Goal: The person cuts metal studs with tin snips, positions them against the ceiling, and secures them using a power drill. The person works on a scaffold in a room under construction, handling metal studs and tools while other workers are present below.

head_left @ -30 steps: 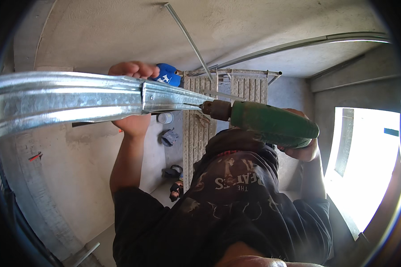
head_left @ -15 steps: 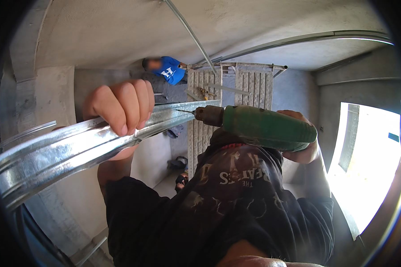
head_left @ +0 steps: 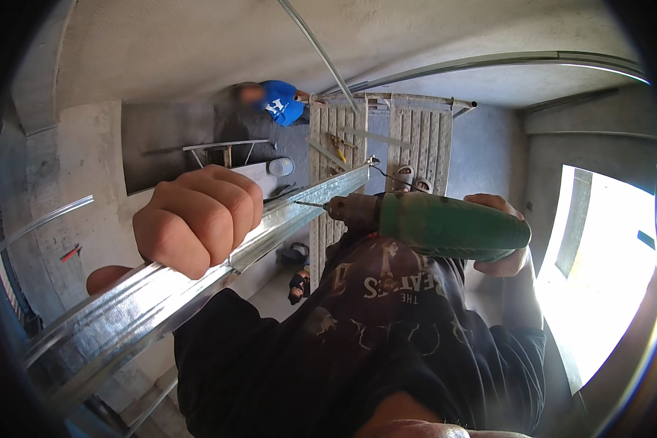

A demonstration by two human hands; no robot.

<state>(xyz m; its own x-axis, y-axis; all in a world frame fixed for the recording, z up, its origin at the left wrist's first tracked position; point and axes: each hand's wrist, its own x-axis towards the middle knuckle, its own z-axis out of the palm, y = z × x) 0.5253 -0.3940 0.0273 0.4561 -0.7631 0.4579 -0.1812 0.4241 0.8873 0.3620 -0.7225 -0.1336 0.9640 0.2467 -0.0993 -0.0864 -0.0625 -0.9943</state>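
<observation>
My left hand (head_left: 197, 220) is closed around a shiny galvanised metal channel (head_left: 131, 310), knuckles up, thumb on the near side. The channel slants from the lower left up to the middle of the head view. My right hand (head_left: 505, 264) grips a worn green power drill (head_left: 445, 225) by its rear, at chest height. The drill points left, and its thin bit (head_left: 310, 204) reaches over the channel just right of my left hand. Whether the tip touches the metal I cannot tell. Part of my right hand is hidden behind the drill body.
Below are slatted scaffold planks (head_left: 416, 139) with a pair of sandalled feet (head_left: 404, 177) and loose tools on them. A co-worker in a blue shirt (head_left: 281, 104) is beyond, near a white bucket (head_left: 280, 167). Metal strips (head_left: 321, 51) run overhead; a bright window (head_left: 598, 270) is at right.
The channel has tilted more steeply, its near end dropping, and my left hand has moved slightly down with it. The drill has shifted a little right and down. The feet and bucket have come into sight.
</observation>
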